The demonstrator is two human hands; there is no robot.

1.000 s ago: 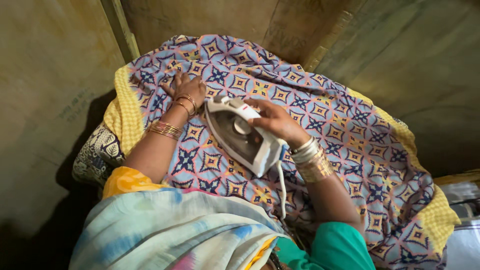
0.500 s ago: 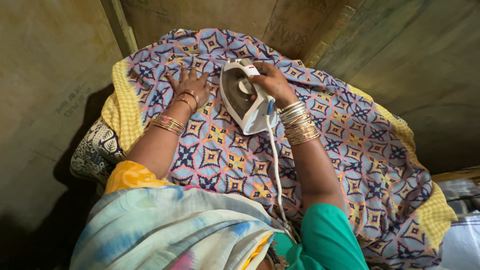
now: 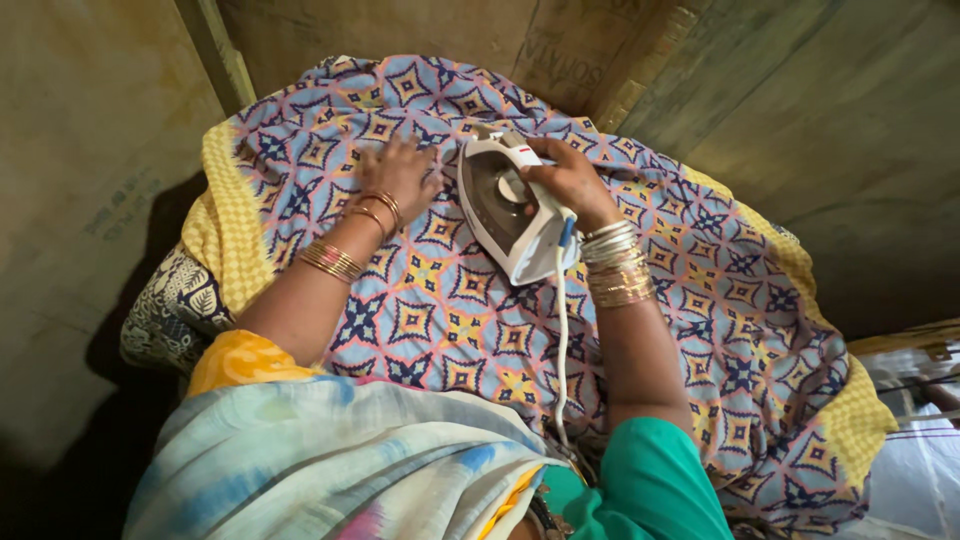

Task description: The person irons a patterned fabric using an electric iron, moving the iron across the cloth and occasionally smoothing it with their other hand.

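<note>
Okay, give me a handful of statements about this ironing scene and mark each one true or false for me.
1. The right hand grips the white iron. True.
2. The left hand is lifted clear of the patterned cloth. False: it lies flat on the cloth, left of the iron.
3. The iron's cord runs back toward the person's body. True.
4. The cloth is plain white. False: it has blue, pink and yellow geometric motifs with a yellow border.
5. Only the right wrist wears bangles. False: both wrists carry them.
</note>
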